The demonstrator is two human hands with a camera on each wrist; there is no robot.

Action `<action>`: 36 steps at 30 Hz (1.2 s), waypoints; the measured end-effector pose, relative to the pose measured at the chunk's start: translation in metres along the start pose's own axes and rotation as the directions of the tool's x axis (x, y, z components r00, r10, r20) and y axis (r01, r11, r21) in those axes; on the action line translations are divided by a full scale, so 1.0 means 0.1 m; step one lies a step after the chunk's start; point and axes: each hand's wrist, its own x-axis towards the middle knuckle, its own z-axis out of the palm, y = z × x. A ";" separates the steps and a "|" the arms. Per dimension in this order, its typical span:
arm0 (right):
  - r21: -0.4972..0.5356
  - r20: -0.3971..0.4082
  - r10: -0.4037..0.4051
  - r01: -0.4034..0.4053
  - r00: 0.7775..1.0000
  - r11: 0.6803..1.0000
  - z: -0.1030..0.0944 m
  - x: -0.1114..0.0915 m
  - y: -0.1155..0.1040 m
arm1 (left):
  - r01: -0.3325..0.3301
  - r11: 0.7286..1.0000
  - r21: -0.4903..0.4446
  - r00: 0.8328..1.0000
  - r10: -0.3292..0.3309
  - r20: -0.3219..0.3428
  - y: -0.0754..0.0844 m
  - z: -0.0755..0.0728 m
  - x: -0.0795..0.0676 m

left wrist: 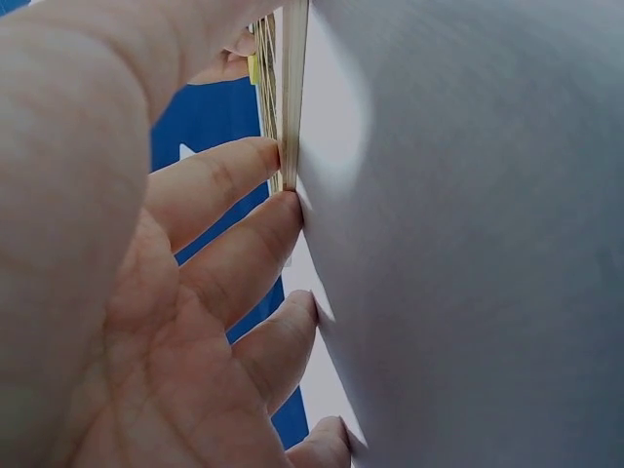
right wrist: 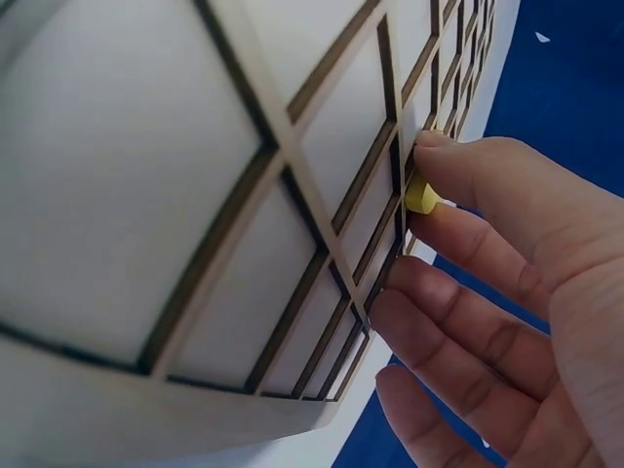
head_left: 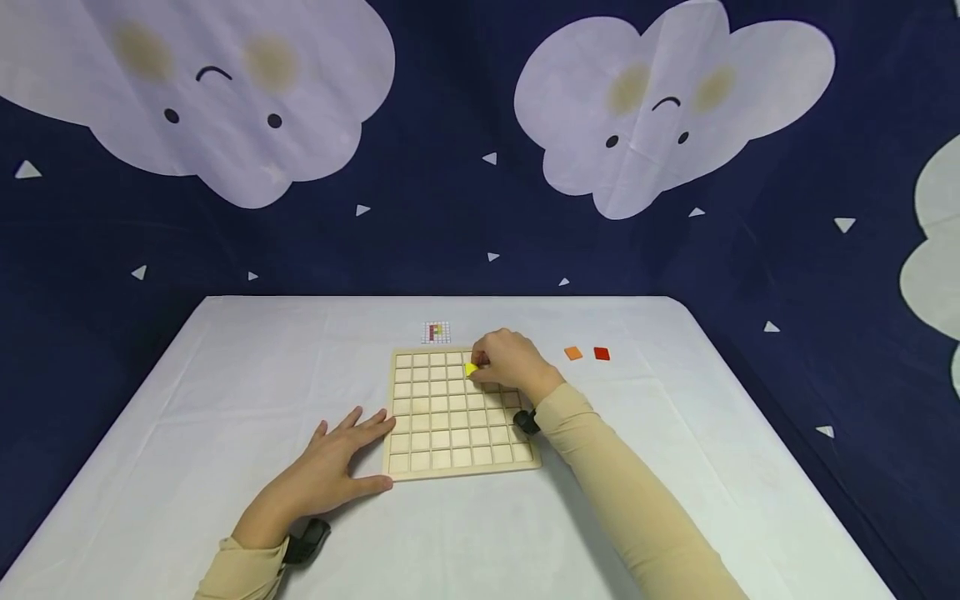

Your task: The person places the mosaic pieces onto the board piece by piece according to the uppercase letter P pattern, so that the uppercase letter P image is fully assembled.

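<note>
A wooden grid board (head_left: 441,417) with square cells lies flat on the white table. Between thumb and fingers, my right hand (head_left: 512,362) pinches a yellow square tile (head_left: 470,369) over the board's far rows. In the right wrist view the yellow tile (right wrist: 421,195) sits right at the grid's dividers, partly covered by the thumb. My left hand (head_left: 327,467) rests at the board's left edge with its fingers spread, and fingertips (left wrist: 285,205) touch the wooden side in the left wrist view.
Right of the board, an orange tile (head_left: 573,353) and a red tile (head_left: 602,353) lie on the white table (head_left: 225,375). A small card (head_left: 436,332) with a coloured grid pattern lies behind the board. A dark blue cloth with clouds (head_left: 435,250) hangs beyond the table.
</note>
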 end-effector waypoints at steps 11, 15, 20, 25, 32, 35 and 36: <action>0.000 -0.015 0.001 -0.001 1.000 1.000 0.01 -0.01 -0.01 | -0.002 1.000 -0.003 1.000 0.002 -0.003 0.00 0.01 0.00; -0.001 -0.022 -0.001 0.001 1.000 1.000 0.01 -0.02 -0.02 | -0.003 1.000 -0.002 1.000 0.003 -0.010 0.00 0.01 -0.01; -0.006 -0.023 0.004 -0.004 1.000 1.000 0.00 -0.03 -0.02 | -0.003 1.000 -0.003 1.000 0.003 -0.013 0.01 0.01 -0.01; 0.014 -0.021 0.017 -0.017 1.000 1.000 0.02 -0.04 -0.03 | 0.002 1.000 -0.011 1.000 -0.002 -0.003 0.00 0.02 -0.02; 0.006 -0.024 0.014 -0.013 1.000 1.000 0.04 -0.04 -0.02 | 0.005 1.000 -0.008 1.000 -0.005 -0.006 0.00 0.03 -0.02; -0.008 -0.025 0.014 -0.014 1.000 1.000 0.03 -0.03 -0.01 | 0.002 1.000 -0.005 1.000 -0.002 -0.010 0.01 0.02 -0.02; -0.009 -0.025 0.014 -0.014 1.000 1.000 0.03 -0.03 -0.01 | 0.001 1.000 -0.004 1.000 -0.001 -0.011 0.01 0.01 -0.02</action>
